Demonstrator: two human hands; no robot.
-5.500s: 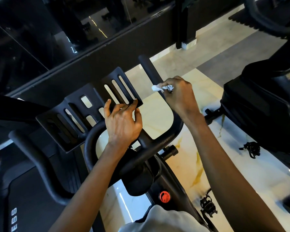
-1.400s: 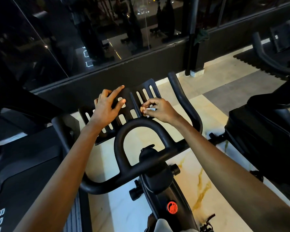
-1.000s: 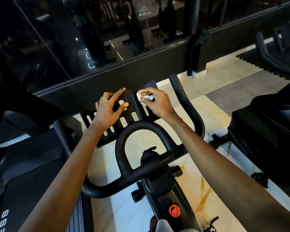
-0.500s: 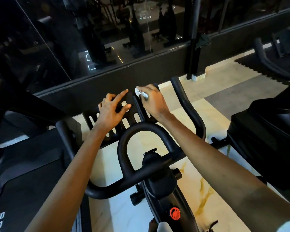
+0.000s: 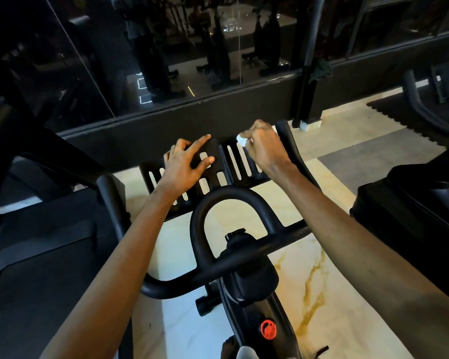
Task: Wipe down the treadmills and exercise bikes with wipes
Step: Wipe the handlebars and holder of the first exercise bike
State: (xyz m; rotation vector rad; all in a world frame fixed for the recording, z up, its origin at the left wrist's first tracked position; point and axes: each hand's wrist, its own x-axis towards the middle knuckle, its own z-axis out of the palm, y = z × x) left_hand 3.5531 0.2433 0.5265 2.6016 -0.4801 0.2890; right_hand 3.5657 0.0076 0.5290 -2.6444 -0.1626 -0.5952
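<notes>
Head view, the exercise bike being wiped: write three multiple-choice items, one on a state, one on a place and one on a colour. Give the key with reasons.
1. The left hand is:
A. flat, fingers spread, on the slotted tray
B. curled in a fist
C. holding a bottle

2. The white wipe is:
A. under the left hand
B. pinched in the right hand over the tray's far edge
C. draped on a seat

3. The round knob on the bike frame is:
A. blue
B. green
C. red

Key:
1 A, its straight fingers lie on the tray.
2 B, the wipe pokes out from the curled fingers.
3 C, it shows red against the black frame.
</notes>
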